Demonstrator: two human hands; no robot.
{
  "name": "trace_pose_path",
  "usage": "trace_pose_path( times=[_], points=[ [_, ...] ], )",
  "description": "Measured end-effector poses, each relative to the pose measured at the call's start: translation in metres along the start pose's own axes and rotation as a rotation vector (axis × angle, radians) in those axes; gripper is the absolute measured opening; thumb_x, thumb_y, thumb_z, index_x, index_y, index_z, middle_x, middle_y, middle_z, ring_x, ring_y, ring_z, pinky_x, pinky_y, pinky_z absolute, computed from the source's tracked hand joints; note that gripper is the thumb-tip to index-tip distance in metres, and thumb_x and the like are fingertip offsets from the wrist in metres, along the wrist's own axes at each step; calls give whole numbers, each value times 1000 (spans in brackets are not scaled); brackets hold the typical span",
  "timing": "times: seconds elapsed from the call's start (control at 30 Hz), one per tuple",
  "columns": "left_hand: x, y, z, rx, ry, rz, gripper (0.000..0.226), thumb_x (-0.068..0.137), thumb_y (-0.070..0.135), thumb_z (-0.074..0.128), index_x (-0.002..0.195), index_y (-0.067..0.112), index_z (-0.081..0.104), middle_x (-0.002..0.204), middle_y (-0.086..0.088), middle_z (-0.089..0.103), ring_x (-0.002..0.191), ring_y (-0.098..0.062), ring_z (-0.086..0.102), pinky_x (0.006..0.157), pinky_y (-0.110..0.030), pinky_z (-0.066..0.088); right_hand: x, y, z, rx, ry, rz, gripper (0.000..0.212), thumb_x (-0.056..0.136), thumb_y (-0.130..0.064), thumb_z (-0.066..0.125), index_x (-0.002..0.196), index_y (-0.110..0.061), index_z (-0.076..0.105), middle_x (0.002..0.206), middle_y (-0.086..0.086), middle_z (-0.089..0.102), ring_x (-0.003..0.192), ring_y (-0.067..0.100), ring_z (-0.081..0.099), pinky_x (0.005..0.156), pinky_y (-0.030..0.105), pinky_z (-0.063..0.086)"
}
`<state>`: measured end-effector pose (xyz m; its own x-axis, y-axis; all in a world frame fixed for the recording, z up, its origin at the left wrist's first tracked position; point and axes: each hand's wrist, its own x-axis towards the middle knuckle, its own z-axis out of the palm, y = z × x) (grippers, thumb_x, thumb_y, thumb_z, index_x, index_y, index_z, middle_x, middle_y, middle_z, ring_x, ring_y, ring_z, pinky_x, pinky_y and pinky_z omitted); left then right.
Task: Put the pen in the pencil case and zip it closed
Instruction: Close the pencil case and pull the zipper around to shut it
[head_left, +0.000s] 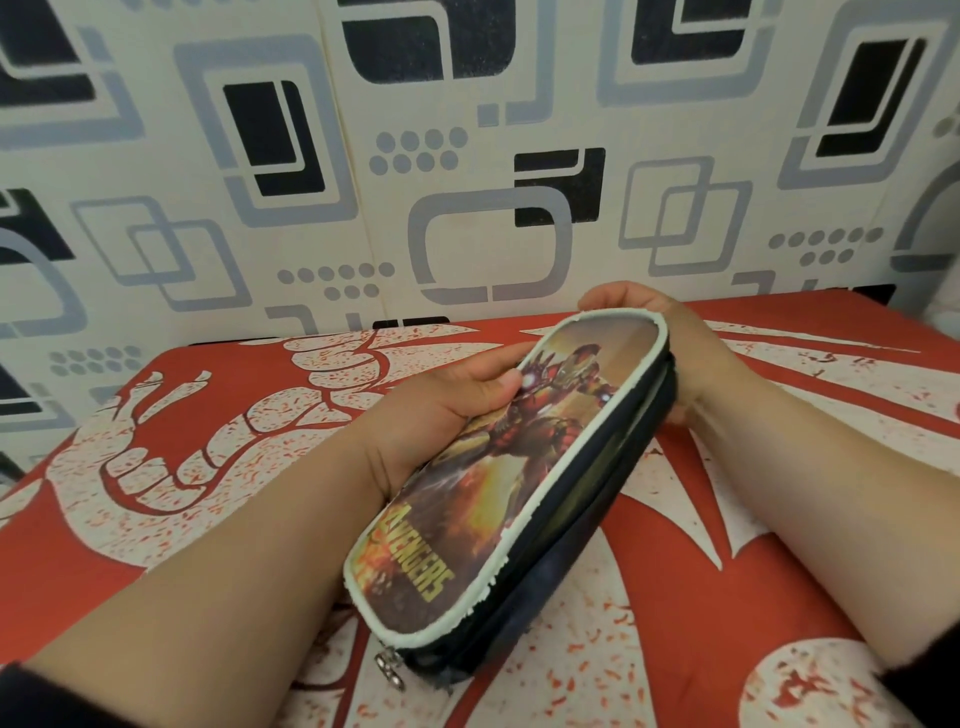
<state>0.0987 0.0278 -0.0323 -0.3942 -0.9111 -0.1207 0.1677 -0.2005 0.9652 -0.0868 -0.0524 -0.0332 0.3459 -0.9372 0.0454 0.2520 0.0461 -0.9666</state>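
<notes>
Your left hand (457, 395) clamps the pencil case (509, 483) from its far side, thumb on the printed lid; your right hand (670, 353) cups the far end, steadying it; zipper pulls (390, 670) hang nearest you; no pen visible.

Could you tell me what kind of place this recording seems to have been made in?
Probably a room in a home, perhaps a bedroom. The person's hands hold a superhero-print pencil case over a red and white printed bedsheet-like cloth, and the wall behind has patterned wallpaper with grey and black rounded squares.
</notes>
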Motion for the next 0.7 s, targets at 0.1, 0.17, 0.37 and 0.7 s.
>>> trace_pose_path(
  times=[0.1,0.17,0.37,0.7],
  points=[
    [0,0,-8,6,72,-10,27,74,17,57,96,26,70,87,-2,76,67,-16,71,52,-21,54,3,2,-6,-97,82,-160,27,83,-5,54,64,-22,64,57,-7,64,55,10,59,54,22,52],
    [0,0,-13,-1,102,-7,26,81,13,53,97,25,70,87,-3,76,67,-16,71,52,-22,54,2,4,-10,-101,38,-231,29,82,-4,56,64,-24,66,52,-11,63,49,4,56,48,17,49],
    [3,1,-17,74,187,25,27,87,13,51,97,30,69,86,1,76,67,-15,71,51,-21,54,1,1,-11,-107,-46,-302,29,79,-3,57,64,-26,67,55,-10,67,50,1,60,48,14,47],
    [4,3,-24,101,382,58,22,89,18,51,95,34,65,66,7,75,55,-12,69,41,-17,49,-2,-2,-10,-155,60,-327,25,81,3,56,70,-20,60,54,-8,62,58,13,51,60,25,42]
  ],
)
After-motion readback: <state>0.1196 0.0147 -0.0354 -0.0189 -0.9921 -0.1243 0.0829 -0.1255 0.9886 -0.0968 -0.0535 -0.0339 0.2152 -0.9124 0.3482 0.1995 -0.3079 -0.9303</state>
